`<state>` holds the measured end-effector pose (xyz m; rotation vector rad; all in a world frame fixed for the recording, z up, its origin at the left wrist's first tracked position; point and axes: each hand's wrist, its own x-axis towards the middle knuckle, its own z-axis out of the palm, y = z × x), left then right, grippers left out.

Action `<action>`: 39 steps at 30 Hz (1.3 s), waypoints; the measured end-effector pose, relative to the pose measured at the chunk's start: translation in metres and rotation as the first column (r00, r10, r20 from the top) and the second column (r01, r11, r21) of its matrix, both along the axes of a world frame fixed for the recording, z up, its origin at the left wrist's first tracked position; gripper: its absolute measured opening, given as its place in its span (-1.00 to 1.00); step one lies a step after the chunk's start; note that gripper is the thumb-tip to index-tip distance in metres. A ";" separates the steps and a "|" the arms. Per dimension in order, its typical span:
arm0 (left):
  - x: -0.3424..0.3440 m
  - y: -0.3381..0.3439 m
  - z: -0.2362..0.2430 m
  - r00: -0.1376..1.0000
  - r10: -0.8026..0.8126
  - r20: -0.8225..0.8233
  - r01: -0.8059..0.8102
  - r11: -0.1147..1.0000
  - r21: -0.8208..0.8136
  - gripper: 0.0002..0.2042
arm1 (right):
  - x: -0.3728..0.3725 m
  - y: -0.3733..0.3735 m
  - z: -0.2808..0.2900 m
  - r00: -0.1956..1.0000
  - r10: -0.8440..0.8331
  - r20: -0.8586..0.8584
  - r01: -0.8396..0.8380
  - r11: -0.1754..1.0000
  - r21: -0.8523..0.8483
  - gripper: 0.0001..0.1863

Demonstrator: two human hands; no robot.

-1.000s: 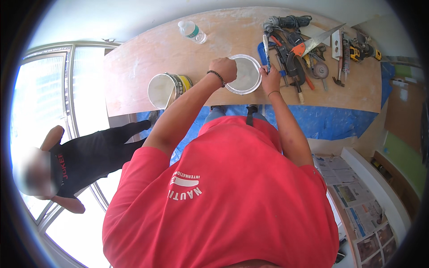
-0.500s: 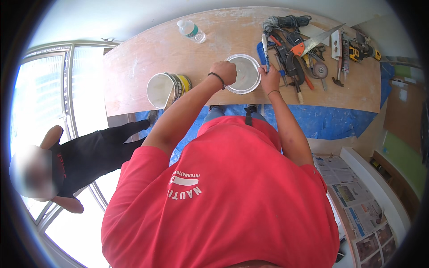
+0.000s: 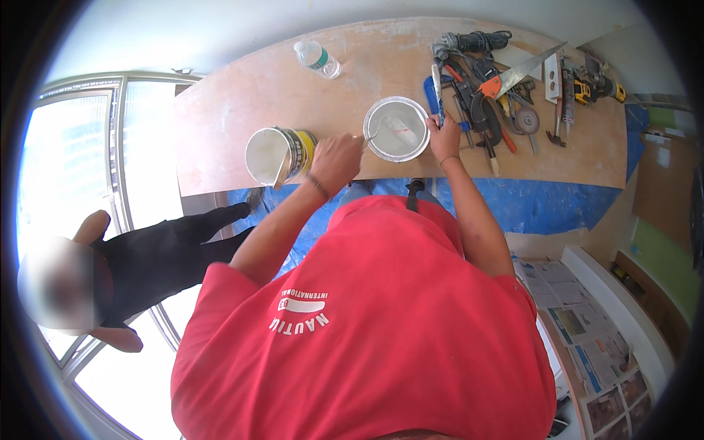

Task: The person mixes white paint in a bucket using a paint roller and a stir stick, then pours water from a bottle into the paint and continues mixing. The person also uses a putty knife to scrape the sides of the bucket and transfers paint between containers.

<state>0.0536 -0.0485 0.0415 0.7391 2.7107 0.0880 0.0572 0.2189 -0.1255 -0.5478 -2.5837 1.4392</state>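
My left hand (image 3: 339, 160) is closed beside the left rim of a round white bucket (image 3: 397, 153). From its fingers a thin, light-coloured tool (image 3: 372, 137) reaches over that rim; its kind is hard to make out. Inside the bucket lies a pale whitish material (image 3: 400, 130) with a small reddish streak. At the bucket's right side, my right hand (image 3: 444, 139) grips a scraper-like blade (image 3: 438, 92), white and blue and seen nearly edge-on, pointing up and away. Left of my left hand stands a yellow-and-black paint bucket (image 3: 301, 147) with a pale stick (image 3: 281, 170) at its rim.
On the wooden table (image 3: 235, 110), a clear water bottle (image 3: 317, 59) stands at the back. Several tools lie at the right, among them an orange-handled saw (image 3: 510, 77), an angle grinder (image 3: 469, 42) and a yellow drill (image 3: 594, 92). A person in black (image 3: 161, 257) is at the left.
My left hand has moved left and nearer to me, from over the white bucket to beside its rim, uncovering the thin tool. The right hand still grips the blade.
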 end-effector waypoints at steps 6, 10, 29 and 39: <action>0.066 -0.052 -0.032 0.973 0.184 -0.138 -0.153 0.965 0.213 -0.61 | 0.000 0.000 0.008 1.000 0.009 0.001 -0.009 0.998 -0.054 -0.73; 0.073 -0.056 -0.067 0.945 0.315 -0.088 -0.273 0.907 0.322 -0.62 | -0.002 0.001 0.017 0.999 0.034 0.013 -0.034 0.999 -0.029 -0.79; 0.145 -0.072 -0.123 0.833 0.537 0.134 -0.526 0.693 0.493 -0.68 | 0.025 0.049 0.031 0.995 0.101 0.012 -0.101 0.995 0.001 -0.64; 0.158 -0.053 -0.103 0.775 0.580 0.252 -0.594 0.533 0.602 -0.66 | 0.003 0.056 0.038 0.979 0.174 -0.103 -0.183 0.979 -0.085 -0.58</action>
